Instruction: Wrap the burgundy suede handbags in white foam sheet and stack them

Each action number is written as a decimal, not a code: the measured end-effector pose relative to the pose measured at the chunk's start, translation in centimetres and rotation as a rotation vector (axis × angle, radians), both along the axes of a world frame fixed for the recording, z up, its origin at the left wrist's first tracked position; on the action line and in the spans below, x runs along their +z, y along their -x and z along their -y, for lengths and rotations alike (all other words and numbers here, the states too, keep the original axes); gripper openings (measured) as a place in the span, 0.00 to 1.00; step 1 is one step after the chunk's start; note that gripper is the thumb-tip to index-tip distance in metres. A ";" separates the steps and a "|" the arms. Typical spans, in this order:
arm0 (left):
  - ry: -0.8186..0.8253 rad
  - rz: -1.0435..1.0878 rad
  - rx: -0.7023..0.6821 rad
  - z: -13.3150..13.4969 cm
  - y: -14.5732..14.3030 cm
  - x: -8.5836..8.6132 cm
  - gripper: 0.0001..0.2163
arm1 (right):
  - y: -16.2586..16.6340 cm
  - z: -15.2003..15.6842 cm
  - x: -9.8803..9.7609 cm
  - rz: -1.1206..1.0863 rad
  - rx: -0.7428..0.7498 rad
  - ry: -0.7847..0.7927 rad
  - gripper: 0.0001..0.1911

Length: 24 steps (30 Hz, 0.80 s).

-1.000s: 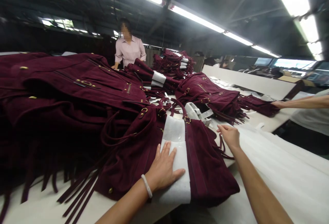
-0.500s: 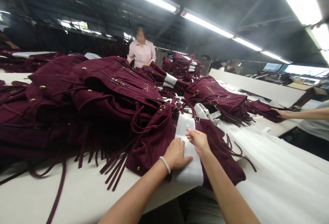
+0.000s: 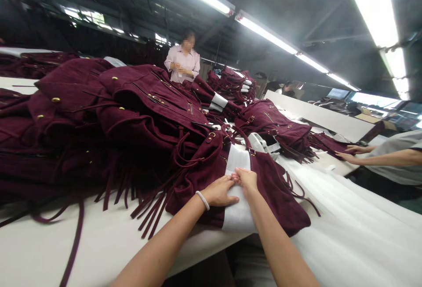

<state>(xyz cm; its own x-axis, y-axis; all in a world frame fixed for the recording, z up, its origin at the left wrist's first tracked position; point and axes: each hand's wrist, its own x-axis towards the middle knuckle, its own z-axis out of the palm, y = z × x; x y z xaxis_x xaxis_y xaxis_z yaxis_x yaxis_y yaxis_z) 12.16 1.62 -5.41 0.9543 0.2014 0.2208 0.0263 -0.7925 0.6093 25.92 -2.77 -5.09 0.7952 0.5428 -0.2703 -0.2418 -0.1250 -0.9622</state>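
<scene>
A dark red suede bag (image 3: 273, 194) with fringe lies at the near edge of the white table (image 3: 42, 252). A white foam strip (image 3: 239, 190) is wrapped across its middle. My left hand (image 3: 219, 191) rests on the strip, fingers laid forward and pressed on it, a pale bracelet (image 3: 201, 199) on the wrist. My right hand (image 3: 245, 178) is beside it with curled fingers pinching the strip; the fingertips of both hands meet.
A tall heap of the same dark red bags (image 3: 108, 115) covers the table to the left. White sheet material (image 3: 359, 230) lies at the right. A person in a pink shirt (image 3: 183, 60) stands at the far end. Another person's arms (image 3: 372, 159) reach in from the right.
My right hand came from the bag's right side onto the foam strip and closed up against my left hand. The left hand slid further up the strip. The view shifted left.
</scene>
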 end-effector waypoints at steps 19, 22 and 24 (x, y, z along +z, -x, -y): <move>0.049 -0.007 0.070 0.1 0.5 -0.3 0.28 | -1.1 -1.5 0.8 0.192 0.254 0.600 0.09; 0.034 -0.045 0.091 0.2 0.6 0.0 0.28 | -1.8 -1.1 1.2 0.258 0.359 0.697 0.12; 0.027 -0.054 0.085 0.2 0.6 0.1 0.25 | -2.3 -0.6 1.4 0.312 0.434 0.739 0.16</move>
